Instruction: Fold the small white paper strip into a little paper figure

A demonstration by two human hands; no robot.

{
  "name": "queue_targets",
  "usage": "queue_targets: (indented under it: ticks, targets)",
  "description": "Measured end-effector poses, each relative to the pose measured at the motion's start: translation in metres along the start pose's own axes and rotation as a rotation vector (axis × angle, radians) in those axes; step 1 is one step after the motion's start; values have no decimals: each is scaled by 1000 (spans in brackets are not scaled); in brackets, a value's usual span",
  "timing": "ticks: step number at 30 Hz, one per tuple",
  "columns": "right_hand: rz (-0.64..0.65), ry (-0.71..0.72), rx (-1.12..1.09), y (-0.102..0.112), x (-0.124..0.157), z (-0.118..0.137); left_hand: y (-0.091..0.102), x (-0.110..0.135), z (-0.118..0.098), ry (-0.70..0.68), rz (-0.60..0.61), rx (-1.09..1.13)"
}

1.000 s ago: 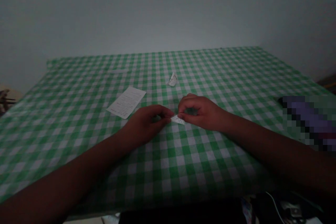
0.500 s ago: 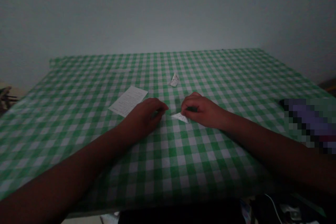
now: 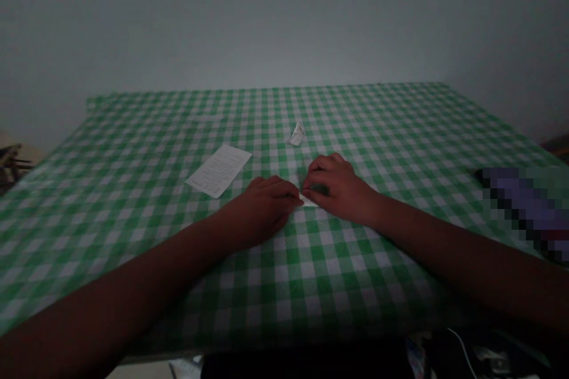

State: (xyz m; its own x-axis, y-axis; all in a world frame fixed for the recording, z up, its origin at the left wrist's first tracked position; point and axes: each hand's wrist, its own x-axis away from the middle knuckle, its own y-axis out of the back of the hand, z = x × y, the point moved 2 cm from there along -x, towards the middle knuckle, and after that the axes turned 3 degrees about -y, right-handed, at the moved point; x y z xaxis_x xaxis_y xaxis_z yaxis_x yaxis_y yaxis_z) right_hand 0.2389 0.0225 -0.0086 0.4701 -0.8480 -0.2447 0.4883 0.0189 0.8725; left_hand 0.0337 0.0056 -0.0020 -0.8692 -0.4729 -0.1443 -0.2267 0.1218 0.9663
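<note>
The small folded paper [image 3: 308, 200] lay on the checked tablecloth [image 3: 311, 284] near the middle of the table, and only a thin white sliver of it showed, wedged between the two sets of fingertips. Most of it was covered, so its shape and folds could not be made out.

The left hand [image 3: 267, 212] rested palm down on the cloth with its fingers drawn together, their tips touching the near left edge of the paper. The right hand [image 3: 340, 189] was arched over the paper's far right part, fingers curled down onto it and the thumb tucked out of sight. Whether either hand was pinching the paper or only pressing it flat against the cloth could not be told (the light was dim and the hands read as dark shapes). Both forearms ran back to the lower corners, cut off by the picture's edge.

Beyond the hands, a second small folded scrap [image 3: 296, 134] stood on the cloth, well apart from them. To the left lay a flat printed sheet [image 3: 219, 170], its text too small to read. At the right edge a pixelated patch [image 3: 524, 207] hid whatever lay there. Dark clutter along the bottom edge was too shadowed to identify.
</note>
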Motion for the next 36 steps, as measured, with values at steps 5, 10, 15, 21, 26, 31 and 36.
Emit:
queue_targets:
  ticks: [5,10,15,21,26,31,36]
  targets:
    - [-24,77,-27,12,0,1,8,0,-12,57,73,-82]
    - [188,182,106,21,12,24,11,-2,-24,106,109,-118]
    - [261,114,392,18,18,37,11,-2,-27,133,96,-105]
    - [249,120,430,13,12,28,9,4,-8,98,-71,201]
    - [198,162,437,9,11,23,12,7,4,143,-40,249]
    - [155,197,418,6,10,21,18,7,1,152,22,179]
    - [161,196,387,5,11,24,23,7,-7,181,79,88]
